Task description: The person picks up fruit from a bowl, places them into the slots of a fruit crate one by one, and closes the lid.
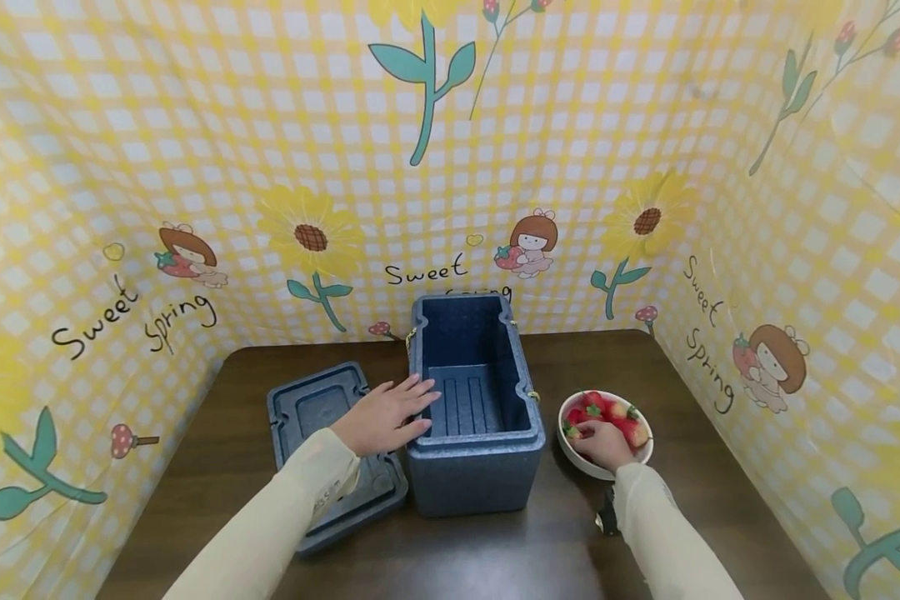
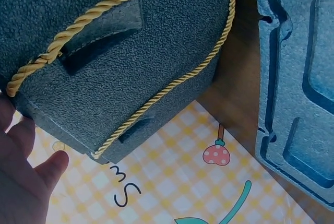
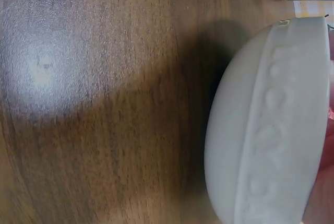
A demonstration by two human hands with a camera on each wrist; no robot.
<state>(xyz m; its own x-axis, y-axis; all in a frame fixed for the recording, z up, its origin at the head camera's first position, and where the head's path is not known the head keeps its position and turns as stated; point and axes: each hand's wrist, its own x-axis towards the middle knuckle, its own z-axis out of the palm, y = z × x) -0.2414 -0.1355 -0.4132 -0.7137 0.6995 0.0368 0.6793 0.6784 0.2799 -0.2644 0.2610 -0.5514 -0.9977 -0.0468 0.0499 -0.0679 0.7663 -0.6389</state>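
A dark blue foam box (image 1: 474,479) stands uncovered in the middle of the table, its grooved floor bare. My left hand (image 1: 390,414) lies with spread fingers over the box's left rim; in the left wrist view its thumb and fingers show beside the box's wall (image 2: 130,62). To the right of the box, a white bowl (image 1: 596,468) holds several red strawberries (image 1: 617,410). My right hand (image 1: 606,446) reaches into this bowl and pinches a strawberry (image 1: 572,431) at its left side. The right wrist view shows mostly the bowl's outer wall (image 3: 261,130), which hides most of that hand.
The box's lid (image 1: 318,412) lies on the table left of the box, partly under my left forearm. Yellow rope (image 2: 156,98) runs along the box's side. A small black object (image 1: 607,512) is beside my right sleeve. Yellow checked cloth (image 1: 450,183) surrounds the brown table (image 1: 202,500).
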